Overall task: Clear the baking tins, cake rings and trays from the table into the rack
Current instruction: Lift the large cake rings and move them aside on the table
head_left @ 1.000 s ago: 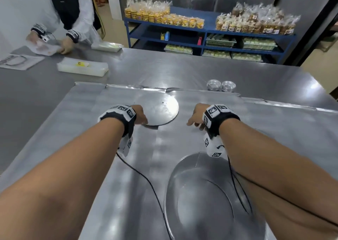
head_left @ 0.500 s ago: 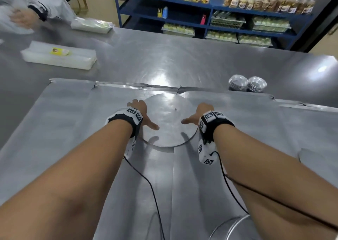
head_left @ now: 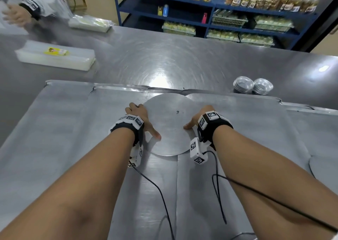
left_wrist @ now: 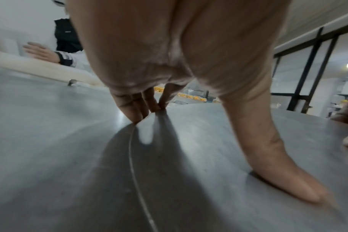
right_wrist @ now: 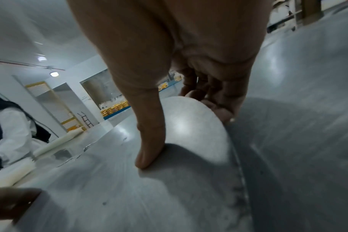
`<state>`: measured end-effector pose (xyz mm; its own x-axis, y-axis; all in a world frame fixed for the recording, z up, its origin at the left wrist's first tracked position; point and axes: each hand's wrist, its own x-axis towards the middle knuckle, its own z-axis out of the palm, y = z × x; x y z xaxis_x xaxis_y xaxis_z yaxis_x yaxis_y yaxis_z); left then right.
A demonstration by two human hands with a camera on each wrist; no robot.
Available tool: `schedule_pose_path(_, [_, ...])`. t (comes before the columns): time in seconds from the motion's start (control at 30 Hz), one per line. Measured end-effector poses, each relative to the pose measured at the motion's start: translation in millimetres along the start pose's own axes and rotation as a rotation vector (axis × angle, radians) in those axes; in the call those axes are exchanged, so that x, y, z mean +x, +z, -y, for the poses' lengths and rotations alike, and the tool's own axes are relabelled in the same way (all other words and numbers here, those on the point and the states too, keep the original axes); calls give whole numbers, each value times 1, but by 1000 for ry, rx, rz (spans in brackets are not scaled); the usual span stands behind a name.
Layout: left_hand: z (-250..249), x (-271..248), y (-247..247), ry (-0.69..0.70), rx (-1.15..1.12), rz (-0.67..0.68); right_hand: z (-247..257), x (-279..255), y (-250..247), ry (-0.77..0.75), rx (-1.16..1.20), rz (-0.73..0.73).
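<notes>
A flat round metal disc (head_left: pixel 170 126) lies on the overlapping metal trays (head_left: pixel 54 130) that cover the table. My left hand (head_left: pixel 145 120) holds its left rim: the thumb lies on top, and the fingertips (left_wrist: pixel 133 108) sit at the disc's edge (left_wrist: pixel 199 149). My right hand (head_left: pixel 195 118) holds the right rim. There the thumb (right_wrist: pixel 149 141) presses on the disc's (right_wrist: pixel 189 125) top while the fingers curl round its edge. A shadow under the near edge suggests the disc is slightly off the tray.
Two stacks of small foil tins (head_left: pixel 253 86) stand beyond the trays at the right. A white plastic pack (head_left: pixel 54 57) lies at the far left, near another person's hand (head_left: pixel 16 15). Blue shelves (head_left: pixel 210 7) of packed goods stand behind the table. Another round piece's edge (head_left: pixel 321 170) shows at the right.
My right hand has come from beside the disc onto its right rim, and the left thumb now lies on top. The view has shifted forward, so the large round pan near me has left it.
</notes>
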<state>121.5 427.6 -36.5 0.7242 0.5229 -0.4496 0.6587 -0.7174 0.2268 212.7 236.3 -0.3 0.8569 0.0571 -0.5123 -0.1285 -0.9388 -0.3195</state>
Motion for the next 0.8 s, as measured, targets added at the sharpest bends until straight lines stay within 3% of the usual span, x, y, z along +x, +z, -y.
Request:
schedule_pose_path(0.17, [8, -11, -12, -60, -484, -147, 2, -15, -8, -11, 136, -78])
schedule_pose_path(0.23, [6, -21, -24, -42, -553, -212, 1, -23, -14, -42, 167, -96])
schedule_pose_path(0.6, [-30, -146, -97, 63, -452, -438, -27, -110, -103, -258, 249, -207])
schedule_pose_path(0.8, [-64, -245, -105, 197, -265, -443, -104, -179, -148, -426, 54, -254])
